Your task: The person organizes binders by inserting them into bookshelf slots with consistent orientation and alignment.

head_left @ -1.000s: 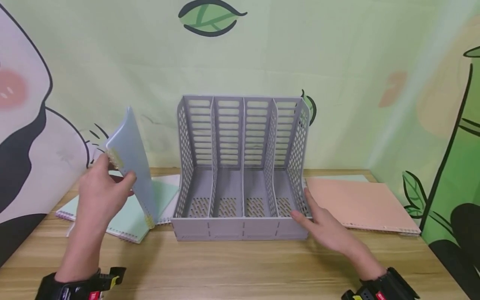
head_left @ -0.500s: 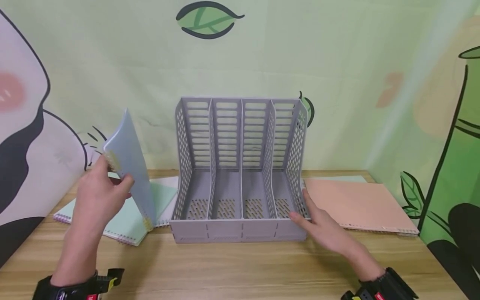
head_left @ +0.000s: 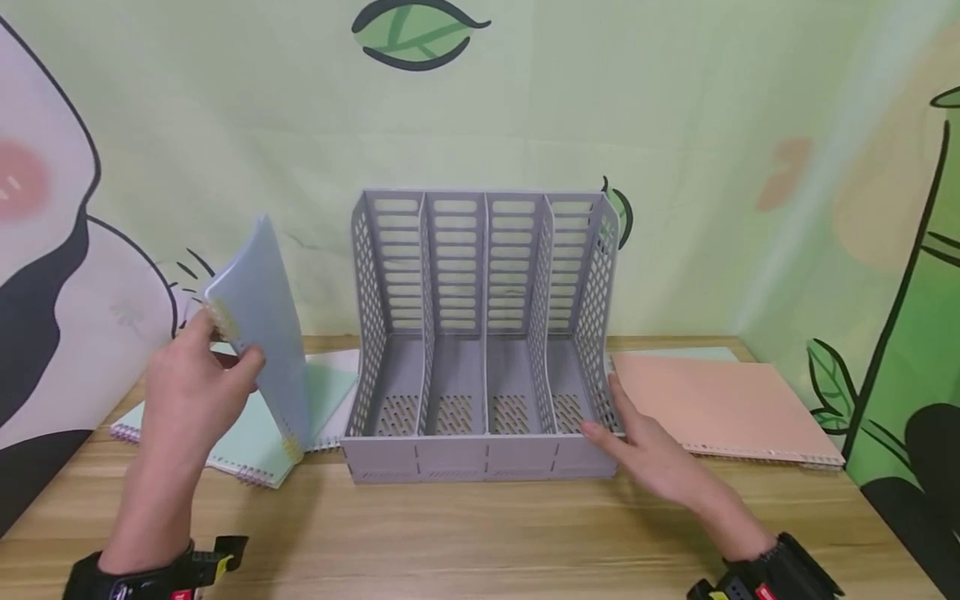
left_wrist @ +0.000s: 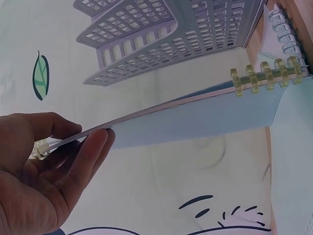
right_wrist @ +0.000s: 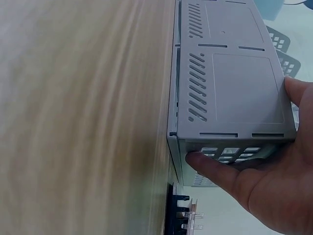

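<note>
In the head view my left hand point(head_left: 198, 383) pinches a blue loose-leaf notebook point(head_left: 270, 333) by its ringed edge, thumb on one cover and fingers on the other. The notebook stands upright, its yellowish rings point(left_wrist: 266, 77) on the edge nearest me, its lower end close over the notebooks on the table. A grey-purple file rack point(head_left: 480, 460) with several upright compartments stands at the middle. My right hand point(head_left: 656, 458) holds its front right corner, thumb over the front rim and fingers along the perforated side. Nothing stands in the compartments.
Mint-green spiral notebooks point(head_left: 251, 442) and a white one lie fanned out left of the rack. At its right lies a peach notebook point(head_left: 727, 408) on other notebooks. The wooden table point(head_left: 465, 542) meets a printed cloth backdrop point(head_left: 480, 108) behind.
Little differs. My left hand has shifted slightly left, still pinching the blue notebook, whose lower end is tilted marginally. My right hand stays at the rack's corner, and the rack has not moved.
</note>
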Demonstrator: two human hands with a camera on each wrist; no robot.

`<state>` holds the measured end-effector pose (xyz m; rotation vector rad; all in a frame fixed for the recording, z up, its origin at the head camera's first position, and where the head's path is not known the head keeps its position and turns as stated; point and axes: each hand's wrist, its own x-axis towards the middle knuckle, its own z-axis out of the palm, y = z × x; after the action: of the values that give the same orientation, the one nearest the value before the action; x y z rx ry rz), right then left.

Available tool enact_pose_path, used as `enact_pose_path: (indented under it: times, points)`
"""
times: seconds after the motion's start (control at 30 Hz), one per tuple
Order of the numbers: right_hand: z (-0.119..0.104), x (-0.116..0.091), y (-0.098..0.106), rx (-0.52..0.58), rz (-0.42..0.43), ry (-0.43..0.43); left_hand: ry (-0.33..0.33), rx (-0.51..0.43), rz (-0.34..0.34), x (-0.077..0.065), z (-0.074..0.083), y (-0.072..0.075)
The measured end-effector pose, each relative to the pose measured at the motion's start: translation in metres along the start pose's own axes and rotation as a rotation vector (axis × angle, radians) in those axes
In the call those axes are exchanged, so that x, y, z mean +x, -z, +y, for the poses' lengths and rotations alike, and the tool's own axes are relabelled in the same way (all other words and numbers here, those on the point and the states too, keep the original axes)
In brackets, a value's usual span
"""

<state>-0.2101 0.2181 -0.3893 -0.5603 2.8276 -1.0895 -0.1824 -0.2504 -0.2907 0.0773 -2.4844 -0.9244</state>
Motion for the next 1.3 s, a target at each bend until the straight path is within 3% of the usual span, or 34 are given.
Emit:
enact_pose_path:
  times: [0.83, 1.3]
  points:
    - [0.000, -0.001, -0.001, -0.007, 0.017, -0.011, -0.015, -0.013, 0.072, -0.002, 0.005, 0.008]
    - [0.000, -0.001, -0.001, 0.006, 0.015, -0.023, -0.037, -0.005, 0.167, -0.004, 0.012, 0.012]
